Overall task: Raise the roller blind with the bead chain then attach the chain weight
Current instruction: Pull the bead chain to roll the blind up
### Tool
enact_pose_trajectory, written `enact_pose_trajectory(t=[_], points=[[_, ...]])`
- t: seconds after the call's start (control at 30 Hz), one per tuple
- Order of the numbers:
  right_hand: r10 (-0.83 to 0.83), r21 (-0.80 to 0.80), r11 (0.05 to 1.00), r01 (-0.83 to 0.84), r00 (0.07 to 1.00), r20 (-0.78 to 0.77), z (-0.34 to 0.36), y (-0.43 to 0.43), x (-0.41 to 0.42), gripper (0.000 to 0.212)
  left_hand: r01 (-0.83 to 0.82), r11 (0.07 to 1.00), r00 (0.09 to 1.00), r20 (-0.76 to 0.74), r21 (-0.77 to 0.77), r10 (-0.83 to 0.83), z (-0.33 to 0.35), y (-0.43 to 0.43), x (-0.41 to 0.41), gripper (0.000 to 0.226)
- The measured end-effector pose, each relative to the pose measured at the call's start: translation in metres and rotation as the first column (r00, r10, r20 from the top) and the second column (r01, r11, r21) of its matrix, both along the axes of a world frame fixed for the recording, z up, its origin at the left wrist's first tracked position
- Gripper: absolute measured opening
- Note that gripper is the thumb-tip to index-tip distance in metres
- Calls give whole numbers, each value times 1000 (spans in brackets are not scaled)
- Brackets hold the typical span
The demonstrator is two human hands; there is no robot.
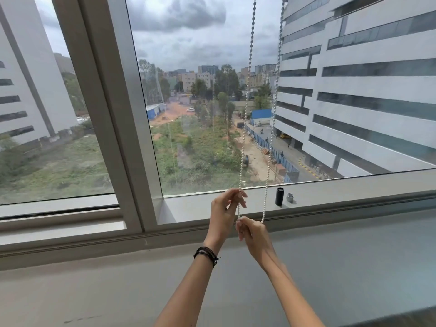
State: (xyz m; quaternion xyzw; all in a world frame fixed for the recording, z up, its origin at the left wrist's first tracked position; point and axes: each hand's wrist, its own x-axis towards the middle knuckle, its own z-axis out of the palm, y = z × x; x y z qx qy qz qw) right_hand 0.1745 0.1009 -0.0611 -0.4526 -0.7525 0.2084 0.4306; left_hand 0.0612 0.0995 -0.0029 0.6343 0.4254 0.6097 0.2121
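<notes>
Head view shows the bead chain (245,114) hanging as a loop before the window (188,67), both strands running down to your hands. Your left hand (223,210) pinches the chain's left strand between thumb and fingers (232,193). Your right hand (253,232), lower, is curled round the bottom of the loop. No blind fabric covers the glass, so the raising looks done. Next comes the chain weight (279,196), the black cylinder standing on the ledge (354,192) just right of the chain, a small grey cap (290,197) beside it. You'll need one hand free to fetch it.
</notes>
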Motion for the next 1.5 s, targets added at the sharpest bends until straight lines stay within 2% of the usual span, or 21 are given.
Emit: enact_pose_trajectory(t=[0.13,0.23,0.3,0.37,0.47,0.53,0.63,0.7,0.87,1.0,1.13,1.3,1.5], points=[[-47,77,997,29,971,236,-4,-3,3,17,-6,1000,1000,24,-31,7,-14,0,-1,33],[-20,55,998,4,960,280,3,0,8,17,-10,999,1000,28,-37,11,-17,1,-3,40],[32,4,999,-33,984,176,13,1,12,21,4,999,1000,30,-41,-2,-18,1,-3,29],[-13,17,1000,14,999,-51,26,0,13,25,15,999,999,42,-43,-14,-19,2,-5,18],[-87,30,995,100,954,-287,55,-1,5,25,24,999,998,52,-47,-22,-19,3,-8,17],[7,27,1000,4,918,-396,80,0,-6,24,37,998,998,45,-47,-35,-18,4,-8,19],[179,114,984,-140,849,-497,117,6,-22,23,57,997,998,34,-43,-55,-19,6,-8,20],[195,166,978,-128,848,-493,131,10,-32,21,63,997,998,29,-39,-62,-20,6,-7,19],[85,249,967,46,868,-489,123,17,-41,26,91,996,995,39,-5,-91,-25,5,-11,30],[89,277,960,48,884,-459,108,20,-44,26,111,993,993,46,-45,-109,-37,0,-13,37],[64,223,974,33,908,-413,82,22,-40,27,152,981,988,13,-121,-151,-62,1,-22,19],[-19,165,983,86,928,-373,56,19,-32,28,159,972,985,-34,-174,-167,-83,0,-26,24],[-48,129,986,103,925,-377,56,10,-27,27,207,961,978,27,-183,-205,-85,-3,-24,15]])
